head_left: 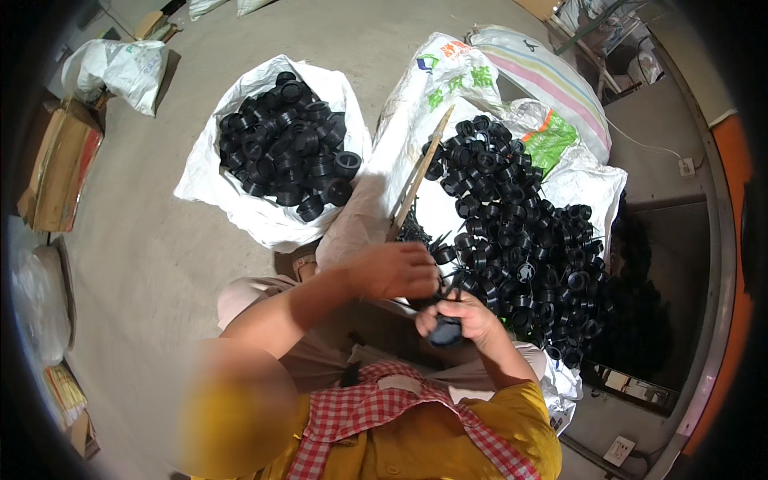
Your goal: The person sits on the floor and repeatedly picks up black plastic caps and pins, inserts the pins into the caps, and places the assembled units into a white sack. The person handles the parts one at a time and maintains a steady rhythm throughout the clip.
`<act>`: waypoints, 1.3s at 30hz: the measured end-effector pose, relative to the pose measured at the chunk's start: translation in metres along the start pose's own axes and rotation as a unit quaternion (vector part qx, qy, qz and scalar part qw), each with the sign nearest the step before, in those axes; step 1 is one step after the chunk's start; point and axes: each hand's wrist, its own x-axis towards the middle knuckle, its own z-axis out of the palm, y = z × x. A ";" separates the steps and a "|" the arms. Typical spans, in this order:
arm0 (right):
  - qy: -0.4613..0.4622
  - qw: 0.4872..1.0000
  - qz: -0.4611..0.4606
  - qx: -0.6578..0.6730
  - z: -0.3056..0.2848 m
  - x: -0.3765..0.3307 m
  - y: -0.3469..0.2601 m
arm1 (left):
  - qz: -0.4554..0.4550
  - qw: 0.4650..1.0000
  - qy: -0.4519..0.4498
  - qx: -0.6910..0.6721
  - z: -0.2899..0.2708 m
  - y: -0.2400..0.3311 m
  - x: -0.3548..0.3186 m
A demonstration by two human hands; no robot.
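Low in front of my body, my right hand (464,315) grips a round black plastic cap (445,331), its fingers wrapped about the rim. Just above and to the left of it is my left hand (398,270), with the fingers curled closed. Dark material shows below those fingers, but what they hold is hidden. A large heap of black ring-shaped caps (520,276) lies on a white sheet to the right of my hands. Thin black plastic scraps (414,230) lie just beyond my left hand.
An open white sack (196,186) full of black caps stands at the left. A wooden stick (424,172) slants beside the heap. Behind the heap lies a striped stuffed sack (552,76). A cardboard box (68,164) stands at far left, and a socket box (618,450) lies at lower right.
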 end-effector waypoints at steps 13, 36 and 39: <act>0.349 0.822 -0.412 -0.183 -0.039 0.090 0.023 | -0.578 0.549 0.198 -0.571 0.030 0.028 0.004; 0.824 0.508 -0.011 -0.251 -0.166 0.114 0.078 | -0.494 0.760 0.015 0.423 -0.066 -0.039 -0.025; 0.796 0.594 0.042 -0.108 -0.235 0.100 0.094 | -0.448 0.831 -0.097 0.316 -0.027 -0.028 -0.009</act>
